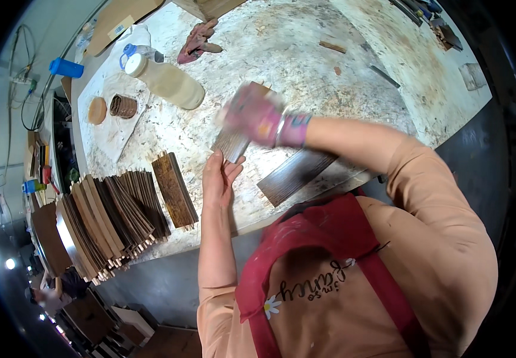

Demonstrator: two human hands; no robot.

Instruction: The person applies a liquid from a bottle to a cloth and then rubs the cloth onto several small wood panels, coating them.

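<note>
My bare left hand (217, 182) grips the near end of a small wooden board (230, 146), its thumb and fingers at the edges. Over that same board is my right hand (258, 116), in a pink and purple glove and smeared by motion. It covers the board's middle; whether it holds anything is hidden. To the right lies another dark brown board (293, 178), glossy on top, beneath my right forearm. Left of my left hand a few brown boards (175, 190) with pegs at their ends lie together.
Many dark pegged boards (108, 221) stand in a row along the table's left front. Behind are a bottle of cloudy liquid (165, 83), a brown ribbed roll (123, 106), a round tan pad (96, 111) and a stained glove (198, 42). A wood scrap (333, 46) lies far right.
</note>
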